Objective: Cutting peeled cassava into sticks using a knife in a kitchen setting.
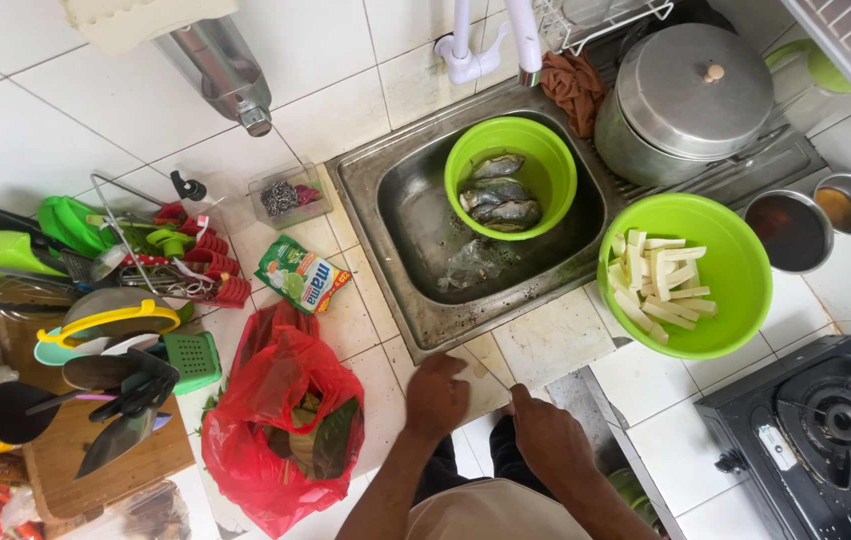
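- Below the sink, at the front edge of the tiled counter (545, 345), the person's left hand (435, 397) rests palm down, fingers curled loosely, grasping nothing.
- Just beside it, the right hand (548, 437) hangs at the counter's edge with its fingers bent; whether it pinches anything cannot be told from the head view.
- A steel sink (400, 245) lies just beyond both hands, and a small green bowl (550, 160) holding dark fish stands inside it under the white tap (525, 35).
- Right of the sink, a larger green bowl (735, 260) sits on the counter with pale cut strips (660, 285) in it.
- Left of the left hand, a red plastic bag (265, 450) with green leaves inside lies on the tiles, touching nothing the hands hold.
- A lidded steel pot (680, 100) stands behind the larger bowl, and a black gas stove (825, 430) sits at the right, well apart from the hands.
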